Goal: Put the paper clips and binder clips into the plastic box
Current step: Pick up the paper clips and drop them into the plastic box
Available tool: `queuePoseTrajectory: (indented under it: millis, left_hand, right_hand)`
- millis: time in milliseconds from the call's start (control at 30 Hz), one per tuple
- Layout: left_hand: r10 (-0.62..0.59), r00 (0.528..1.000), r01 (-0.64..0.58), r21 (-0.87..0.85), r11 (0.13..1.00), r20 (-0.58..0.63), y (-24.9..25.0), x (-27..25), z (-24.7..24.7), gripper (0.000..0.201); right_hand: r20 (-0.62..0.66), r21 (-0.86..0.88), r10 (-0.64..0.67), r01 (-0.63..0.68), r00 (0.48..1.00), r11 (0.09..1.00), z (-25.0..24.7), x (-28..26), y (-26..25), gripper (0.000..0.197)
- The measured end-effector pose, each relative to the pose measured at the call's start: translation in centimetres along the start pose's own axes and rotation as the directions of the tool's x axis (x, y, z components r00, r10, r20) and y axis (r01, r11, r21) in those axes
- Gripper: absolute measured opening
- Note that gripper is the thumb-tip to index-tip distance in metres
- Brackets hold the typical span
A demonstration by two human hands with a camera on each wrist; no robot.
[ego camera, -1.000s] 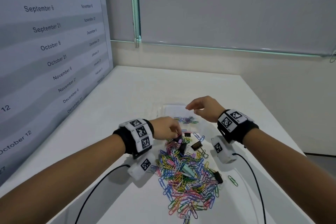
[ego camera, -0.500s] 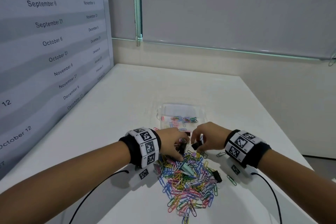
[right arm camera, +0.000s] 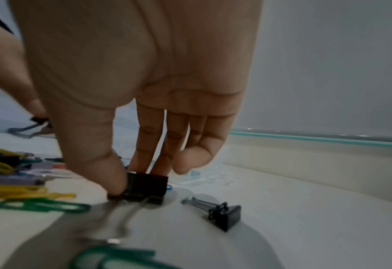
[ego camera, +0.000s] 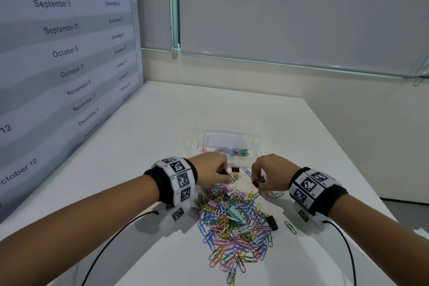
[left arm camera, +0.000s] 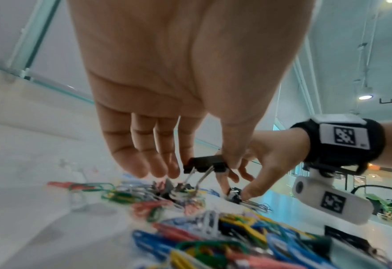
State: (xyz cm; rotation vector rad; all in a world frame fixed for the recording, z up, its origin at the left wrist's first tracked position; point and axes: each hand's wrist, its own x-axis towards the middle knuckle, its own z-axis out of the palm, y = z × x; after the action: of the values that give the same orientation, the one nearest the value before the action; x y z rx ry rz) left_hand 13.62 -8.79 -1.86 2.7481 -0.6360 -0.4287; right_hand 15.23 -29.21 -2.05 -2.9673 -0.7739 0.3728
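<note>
A heap of coloured paper clips (ego camera: 234, 223) lies on the white table (ego camera: 144, 137) in front of me. Beyond it stands the clear plastic box (ego camera: 200, 144) with several clips inside. My left hand (ego camera: 226, 175) hovers over the far end of the heap, thumb and forefinger pinching a black binder clip (left arm camera: 205, 163) just above the clips. To its right, my right hand (ego camera: 258, 181) pinches another black binder clip (right arm camera: 146, 187) that touches the table. A third black binder clip (right arm camera: 225, 215) lies loose beside it.
A black binder clip (ego camera: 272, 222) and a mint one (ego camera: 234, 213) sit in the heap; a green paper clip (ego camera: 290, 227) lies apart at its right. A dated wall panel (ego camera: 65, 53) borders the table's left. The right table edge (ego camera: 348, 160) is close. Cables (ego camera: 111, 241) trail from both wrists.
My right hand came back from over the box down to the heap's far edge and took hold of a binder clip. My left hand stayed at the heap and holds its clip.
</note>
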Motion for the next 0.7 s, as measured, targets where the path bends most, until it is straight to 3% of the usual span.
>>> queuePoseTrajectory:
  millis: [200,367,433,567,700]
  left_hand:
    - [-0.134,0.990,0.138,0.091,0.986,-0.051,-3.4,-0.8,-1.5,0.034]
    - [-0.267,0.963,0.259,0.179,0.949,0.025,-5.2,-1.8,-1.2,0.025]
    - [-0.291,0.955,0.274,0.205,0.940,0.058,-5.2,-2.2,-1.0,0.034]
    - [-0.090,0.996,0.088,0.187,0.979,0.005,-2.9,-3.1,-0.8,0.046]
    - [0.106,0.989,-0.116,0.094,0.989,0.105,0.9,-4.1,0.3,0.053]
  right_hand:
    - [0.102,0.065,-0.140,0.134,0.985,0.989,-0.6,-0.3,-1.8,0.036]
    - [0.273,0.050,-0.092,0.081,0.958,0.995,0.0,-1.3,-2.7,0.068]
    - [0.281,0.041,-0.104,0.097,0.954,0.994,0.6,-1.9,-2.8,0.079]
    - [0.254,0.086,-0.171,0.154,0.952,0.984,1.8,-2.5,-3.2,0.086]
    - [0.189,0.188,-0.158,0.122,0.969,0.975,2.3,-2.3,-3.4,0.064]
